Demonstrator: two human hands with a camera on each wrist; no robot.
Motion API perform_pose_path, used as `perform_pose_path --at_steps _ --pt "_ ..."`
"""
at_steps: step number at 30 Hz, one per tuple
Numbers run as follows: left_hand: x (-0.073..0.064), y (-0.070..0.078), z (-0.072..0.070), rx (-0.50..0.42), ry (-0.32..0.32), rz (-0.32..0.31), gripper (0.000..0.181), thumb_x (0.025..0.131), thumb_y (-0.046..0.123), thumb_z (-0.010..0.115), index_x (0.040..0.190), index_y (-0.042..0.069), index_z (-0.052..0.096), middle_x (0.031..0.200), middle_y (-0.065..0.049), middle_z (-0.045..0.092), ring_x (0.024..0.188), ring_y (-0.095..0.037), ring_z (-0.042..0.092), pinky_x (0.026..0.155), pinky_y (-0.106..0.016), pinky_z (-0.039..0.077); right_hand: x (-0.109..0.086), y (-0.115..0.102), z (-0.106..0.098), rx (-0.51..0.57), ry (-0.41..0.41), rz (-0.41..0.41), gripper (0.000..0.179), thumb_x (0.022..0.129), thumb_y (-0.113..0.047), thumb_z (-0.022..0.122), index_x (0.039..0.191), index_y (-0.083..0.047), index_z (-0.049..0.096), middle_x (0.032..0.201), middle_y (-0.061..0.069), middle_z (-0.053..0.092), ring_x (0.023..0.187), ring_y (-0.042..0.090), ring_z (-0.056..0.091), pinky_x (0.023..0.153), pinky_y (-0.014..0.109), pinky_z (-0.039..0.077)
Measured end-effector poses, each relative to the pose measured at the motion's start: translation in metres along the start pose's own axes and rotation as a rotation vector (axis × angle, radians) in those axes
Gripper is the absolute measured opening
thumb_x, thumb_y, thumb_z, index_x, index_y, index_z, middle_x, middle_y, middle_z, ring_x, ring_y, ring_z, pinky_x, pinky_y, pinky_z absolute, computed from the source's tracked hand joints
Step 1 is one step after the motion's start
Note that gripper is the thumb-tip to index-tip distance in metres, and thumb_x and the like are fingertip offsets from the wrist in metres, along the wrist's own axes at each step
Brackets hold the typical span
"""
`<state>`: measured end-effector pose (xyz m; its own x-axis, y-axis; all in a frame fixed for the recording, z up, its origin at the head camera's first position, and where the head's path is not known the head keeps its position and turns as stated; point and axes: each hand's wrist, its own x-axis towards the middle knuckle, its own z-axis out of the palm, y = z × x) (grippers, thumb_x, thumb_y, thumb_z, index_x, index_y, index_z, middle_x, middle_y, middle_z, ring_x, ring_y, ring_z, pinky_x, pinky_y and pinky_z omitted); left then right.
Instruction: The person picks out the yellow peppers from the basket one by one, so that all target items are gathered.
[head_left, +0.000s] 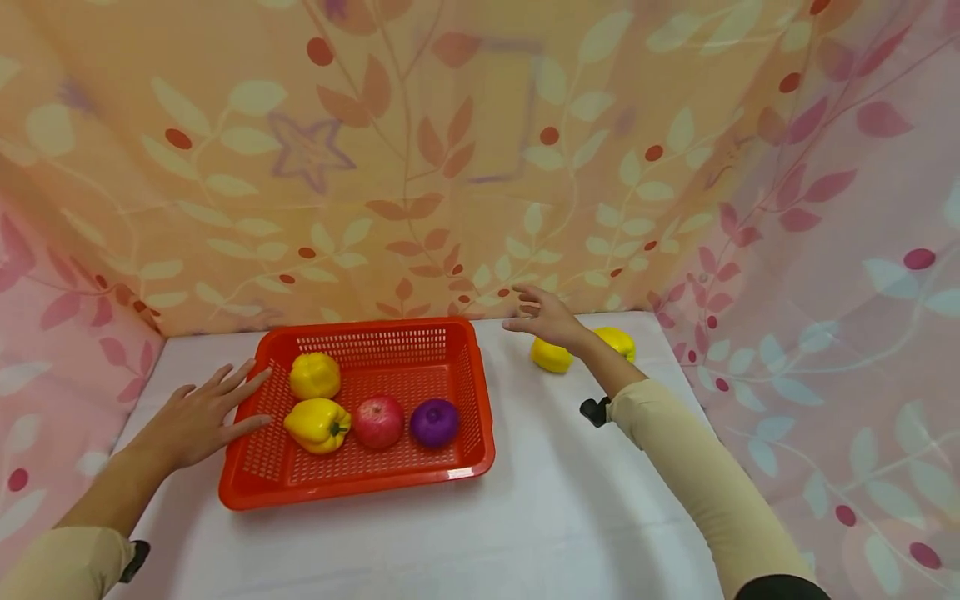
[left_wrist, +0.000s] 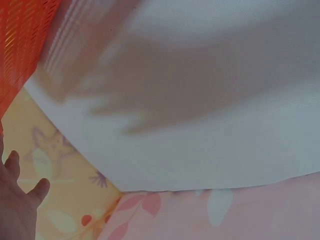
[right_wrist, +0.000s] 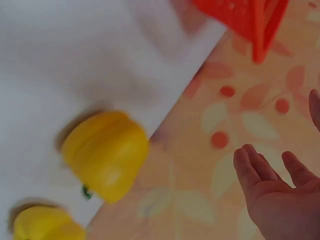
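At the left, the left hand (head_left: 198,417) lies over the basket's left rim, fingers spread and pointing right and far; its grip holds nothing, and whether the fingertips touch the rim cannot be told. The red basket (head_left: 450,375) sits on the left part of the white surface (head_left: 525,533), its long axis running left to right, the right end slightly farther off.

In its left part are two yellow peppers: a far one (head_left: 315,377), whose stem cannot be made out, and a near one (head_left: 311,423), lying on its side with its long axis left to right, stem pointing right. Next comes one red fruit (head_left: 378,421), then one purple fruit (head_left: 435,423).

Right of the basket, the right hand (head_left: 550,318) hangs near the far edge, fingers loosely bent and pointing left, its grip holding nothing. Just beyond the wrist, on the surface, lie two more yellow peppers: the left one (right_wrist: 107,155), stem pointing right, and the right one (head_left: 617,342), whose direction cannot be told.

Counted: one basket, four peppers, two other fruits.
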<state>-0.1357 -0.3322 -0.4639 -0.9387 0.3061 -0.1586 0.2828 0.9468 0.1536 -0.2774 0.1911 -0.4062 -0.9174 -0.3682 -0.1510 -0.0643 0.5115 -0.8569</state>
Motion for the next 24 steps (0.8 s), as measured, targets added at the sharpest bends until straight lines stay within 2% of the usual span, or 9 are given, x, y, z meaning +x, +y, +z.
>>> perform_pose_path --at_steps 4,6,9,11,15,17,21,24 --pt "-0.002 -0.001 0.0 0.011 -0.006 0.005 0.087 0.093 0.063 0.052 0.16 0.02 0.016 0.161 -0.023 0.022 0.139 -0.055 0.025 0.103 -0.08 0.02 0.003 -0.023 0.028 0.04 -0.088 -0.083 0.076 0.09 -0.017 0.075 0.154 -0.01 0.035 0.159 0.019 0.03 0.143 0.039 0.037 0.116 0.05 0.033" --pt "-0.002 -0.001 0.0 0.012 -0.003 0.009 0.088 0.093 0.063 0.052 0.16 0.02 0.015 0.161 -0.023 0.022 0.138 -0.055 0.026 0.103 -0.079 0.021 0.005 -0.031 0.041 0.044 -0.126 -0.111 0.077 0.09 -0.017 0.076 0.155 -0.013 0.035 0.16 0.016 0.03 0.143 0.036 0.038 0.116 0.049 0.032" --pt "-0.002 -0.001 0.0 0.012 0.002 0.011 0.088 0.093 0.063 0.053 0.16 0.02 0.016 0.161 -0.023 0.022 0.138 -0.055 0.026 0.103 -0.08 0.021 0.009 -0.041 0.061 0.042 -0.187 -0.144 0.076 0.09 -0.018 0.076 0.154 -0.015 0.036 0.16 0.011 0.031 0.142 0.035 0.039 0.113 0.047 0.038" --pt "-0.001 -0.001 0.0 0.016 0.002 0.011 0.088 0.093 0.063 0.053 0.16 0.02 0.016 0.161 -0.023 0.022 0.138 -0.055 0.026 0.103 -0.08 0.021 0.012 -0.046 0.075 0.023 -0.229 -0.171 0.077 0.089 -0.02 0.077 0.154 -0.016 0.036 0.157 0.01 0.037 0.139 0.033 0.045 0.108 0.045 0.044" --pt "-0.001 -0.001 0.0 0.015 -0.001 0.007 0.087 0.093 0.063 0.052 0.16 0.02 0.017 0.161 -0.023 0.022 0.138 -0.055 0.026 0.103 -0.08 0.021 0.016 -0.059 0.101 -0.032 -0.287 -0.225 0.078 0.087 -0.02 0.079 0.153 -0.013 0.038 0.147 0.011 0.05 0.129 0.03 0.056 0.103 0.04 0.049" --pt "0.0 -0.001 0.0 0.013 -0.002 0.002 0.087 0.093 0.064 0.052 0.16 0.021 0.017 0.161 -0.023 0.022 0.138 -0.055 0.026 0.103 -0.08 0.021 0.015 -0.066 0.114 -0.052 -0.316 -0.217 0.08 0.087 -0.022 0.079 0.154 -0.013 0.036 0.148 0.01 0.049 0.129 0.031 0.055 0.102 0.038 0.05" --pt "0.0 -0.002 0.002 0.014 -0.004 -0.001 0.087 0.093 0.064 0.051 0.16 0.021 0.017 0.161 -0.023 0.022 0.139 -0.055 0.026 0.103 -0.08 0.021 0.016 -0.076 0.137 -0.095 -0.367 -0.161 0.085 0.086 -0.028 0.08 0.156 -0.014 0.033 0.159 0.007 0.036 0.137 0.035 0.047 0.105 0.036 0.048" --pt "0.0 -0.003 0.002 0.014 -0.006 0.003 0.087 0.094 0.063 0.051 0.16 0.021 0.015 0.161 -0.023 0.021 0.139 -0.055 0.025 0.103 -0.08 0.021 0.017 -0.082 0.154 -0.156 -0.39 -0.14 0.088 0.085 -0.034 0.08 0.157 -0.017 0.032 0.161 0.005 0.032 0.143 0.031 0.039 0.111 0.039 0.042"
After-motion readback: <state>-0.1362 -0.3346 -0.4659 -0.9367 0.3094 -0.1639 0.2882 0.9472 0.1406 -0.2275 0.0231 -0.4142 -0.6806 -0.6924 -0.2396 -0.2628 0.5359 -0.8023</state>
